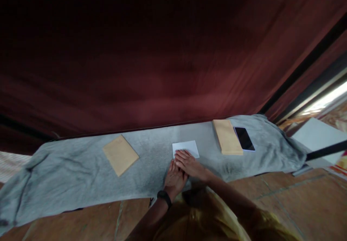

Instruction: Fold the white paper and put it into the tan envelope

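Observation:
A white folded-looking sheet of paper (191, 147) lies flat on the grey cloth in front of me. My right hand (189, 164) rests on its lower left part, palm down with the fingers stretched out. Close against it and partly under its fingers is my left hand (175, 179), also lying flat, at the paper's near left corner. A dark band (164, 198) circles the left wrist. The hands hide that corner of the paper.
Grey cloth (73, 176) covers the long narrow table. One brown envelope (121, 155) lies to the left. A stack of brown envelopes (228, 138) sits to the right, beside a phone (244, 138). Behind hangs a dark red curtain (173, 82); tiled floor (282, 197) shows below.

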`<state>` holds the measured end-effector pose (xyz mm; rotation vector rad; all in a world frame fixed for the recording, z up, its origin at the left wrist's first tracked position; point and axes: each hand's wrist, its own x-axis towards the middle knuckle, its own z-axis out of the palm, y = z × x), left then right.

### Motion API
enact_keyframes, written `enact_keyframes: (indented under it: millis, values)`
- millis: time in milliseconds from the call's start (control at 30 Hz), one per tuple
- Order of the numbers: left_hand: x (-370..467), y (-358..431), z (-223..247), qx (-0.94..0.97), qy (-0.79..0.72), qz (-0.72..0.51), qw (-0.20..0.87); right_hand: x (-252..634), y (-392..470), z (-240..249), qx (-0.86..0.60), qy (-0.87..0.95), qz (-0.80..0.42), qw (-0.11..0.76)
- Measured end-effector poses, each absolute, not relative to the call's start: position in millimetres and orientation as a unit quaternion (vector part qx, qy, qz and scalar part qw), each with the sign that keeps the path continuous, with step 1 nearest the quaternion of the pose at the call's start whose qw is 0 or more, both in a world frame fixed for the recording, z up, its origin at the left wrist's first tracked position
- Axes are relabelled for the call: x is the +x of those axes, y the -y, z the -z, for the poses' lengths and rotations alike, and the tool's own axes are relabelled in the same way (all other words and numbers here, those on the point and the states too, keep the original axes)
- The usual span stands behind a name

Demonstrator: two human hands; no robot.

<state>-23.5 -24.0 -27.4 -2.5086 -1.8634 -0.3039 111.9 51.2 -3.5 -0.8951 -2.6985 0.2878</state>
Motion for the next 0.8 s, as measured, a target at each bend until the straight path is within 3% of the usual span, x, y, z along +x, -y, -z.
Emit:
enact_keyframes:
  millis: [500,800]
  values:
    - [-22,24,29,-0.791,0.6,0.124,-0.007,86,-90,25,-0.408,0.9,-0.065,0.143]
    - [-23,24,32,-0.798,0.588,0.133,0.032,150,-56,34,-0.471,0.868,-0.016,0.159]
